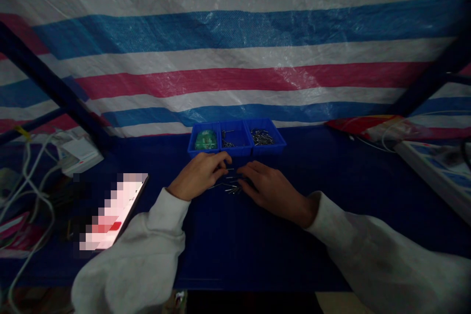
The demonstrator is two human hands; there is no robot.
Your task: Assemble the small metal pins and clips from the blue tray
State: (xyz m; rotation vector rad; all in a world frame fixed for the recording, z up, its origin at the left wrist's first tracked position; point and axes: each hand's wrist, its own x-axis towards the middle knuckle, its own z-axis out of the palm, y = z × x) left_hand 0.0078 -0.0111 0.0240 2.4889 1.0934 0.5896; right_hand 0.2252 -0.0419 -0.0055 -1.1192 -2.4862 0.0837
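Note:
Several thin metal pins (232, 189) lie on the dark blue table between my hands. My left hand (201, 172) is just in front of the blue bins, its thumb and fingers curled near a small metal piece; whether it grips the piece is too small to tell. To the right, my right hand (270, 187) reaches over the pins, with its fingertips at their edge and bent toward the table. Behind the hands stands a blue three-part bin (235, 150). It holds a green bag (206, 140) on the left, some pins in the middle and many metal pieces (262, 137) on the right.
A lit phone (117, 211) lies at the left, beside white cables (47, 201) and a white box (81, 154). At the right are a red and clear plastic bag (371, 126) and a large box (437, 181). A striped sheet (235, 73) hangs behind.

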